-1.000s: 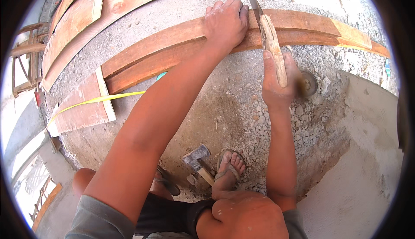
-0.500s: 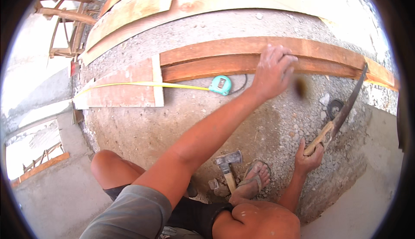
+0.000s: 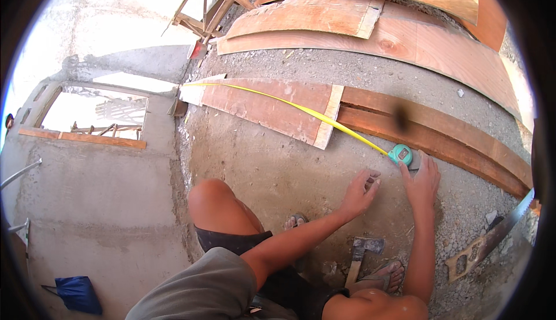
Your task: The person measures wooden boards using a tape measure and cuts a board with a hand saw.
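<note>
My right hand (image 3: 421,182) reaches to the teal tape measure (image 3: 401,154), thumb and fingers apart just beside its case; a firm hold does not show. Its yellow blade (image 3: 313,112) runs out leftward over a plywood panel (image 3: 272,105). My left hand (image 3: 360,192) hovers over the ground left of the right one, fingers loosely bent and apart, with nothing in it. Behind the tape lie two reddish timbers (image 3: 417,132) side by side. At the right a handsaw (image 3: 489,239) with a wooden handle rests, its blade tip by the timbers' end.
A hatchet (image 3: 368,246) lies beside my foot. Long plywood sheets (image 3: 394,36) are spread at the back. A concrete wall (image 3: 104,181) with an opening stands at the left, with a blue bag (image 3: 78,294) below. Wooden framing (image 3: 217,4) stands far left.
My right hand has let go of the handsaw and moved to the tape measure. My left hand has come off the timbers, toward me. The view has swung left.
</note>
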`<state>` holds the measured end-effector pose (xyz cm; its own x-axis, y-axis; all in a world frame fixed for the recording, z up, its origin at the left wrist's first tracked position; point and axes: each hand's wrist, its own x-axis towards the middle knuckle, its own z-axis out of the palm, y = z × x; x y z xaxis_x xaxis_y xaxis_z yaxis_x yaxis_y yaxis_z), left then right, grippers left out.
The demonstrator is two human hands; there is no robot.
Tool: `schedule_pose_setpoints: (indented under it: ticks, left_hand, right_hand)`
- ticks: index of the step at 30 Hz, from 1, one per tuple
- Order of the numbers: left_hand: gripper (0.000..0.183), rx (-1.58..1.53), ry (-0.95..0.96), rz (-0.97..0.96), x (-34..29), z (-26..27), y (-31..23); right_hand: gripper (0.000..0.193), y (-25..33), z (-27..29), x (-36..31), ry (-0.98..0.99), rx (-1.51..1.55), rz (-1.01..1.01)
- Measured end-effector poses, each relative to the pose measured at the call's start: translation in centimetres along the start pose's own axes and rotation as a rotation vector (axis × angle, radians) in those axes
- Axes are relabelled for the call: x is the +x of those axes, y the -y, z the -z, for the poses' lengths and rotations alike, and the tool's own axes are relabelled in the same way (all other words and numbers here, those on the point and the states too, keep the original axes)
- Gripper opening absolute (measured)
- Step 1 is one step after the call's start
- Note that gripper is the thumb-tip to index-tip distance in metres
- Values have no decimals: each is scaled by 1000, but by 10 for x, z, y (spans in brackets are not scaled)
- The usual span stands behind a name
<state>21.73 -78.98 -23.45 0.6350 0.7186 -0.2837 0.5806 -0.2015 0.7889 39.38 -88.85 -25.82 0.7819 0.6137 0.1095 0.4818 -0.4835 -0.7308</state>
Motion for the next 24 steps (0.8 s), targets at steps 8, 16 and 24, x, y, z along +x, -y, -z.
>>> schedule_pose_setpoints:
  ticks: [8,16,24]
  left_hand:
    - [36,-682,-152,379,32,8,11]
    - [22,-716,-254,443,61,51,38]
    - [42,-717,-238,498,57,57,41]
  right_hand:
    - [62,53,-46,12,403,64,-113]
    - [55,97,-102,14,364,-221,422]
    - [56,81,-115,9,353,-43,324]
